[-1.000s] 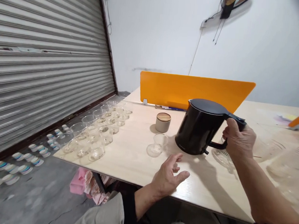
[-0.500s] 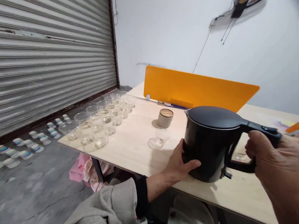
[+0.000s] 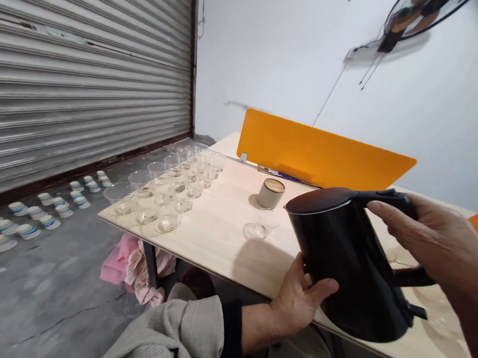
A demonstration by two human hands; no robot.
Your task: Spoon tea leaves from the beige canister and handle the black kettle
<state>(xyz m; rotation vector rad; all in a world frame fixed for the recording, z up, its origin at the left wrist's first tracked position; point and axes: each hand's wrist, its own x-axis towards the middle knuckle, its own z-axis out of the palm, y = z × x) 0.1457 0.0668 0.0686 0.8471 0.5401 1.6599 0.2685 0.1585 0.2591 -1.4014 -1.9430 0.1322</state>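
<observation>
A black electric kettle [image 3: 345, 261] is held in front of me, tilted with its spout towards the left and its lid closed. My right hand [image 3: 441, 240] is closed on its handle, thumb lying along the upper part. Against the lower left side of the body, my left hand [image 3: 296, 304] presses with its fingers partly hidden behind the kettle. Just left of the spout, a clear plastic cup [image 3: 267, 218] stands on the wooden table [image 3: 219, 232]. Behind that cup is a pale canister [image 3: 269, 196] with a wooden lid.
Rows of several clear cups [image 3: 169, 218] fill the table's left end. An orange divider [image 3: 321, 151] runs along the back. Several stacks of white cups [image 3: 29, 231] stand on the floor by the roller shutter [image 3: 87, 72]. Pink cloth [image 3: 120, 261] lies beneath the table edge.
The kettle has gone from nearly upright to tilted, its base swinging down and right towards me. Both hands have moved with it, and the view has shifted slightly.
</observation>
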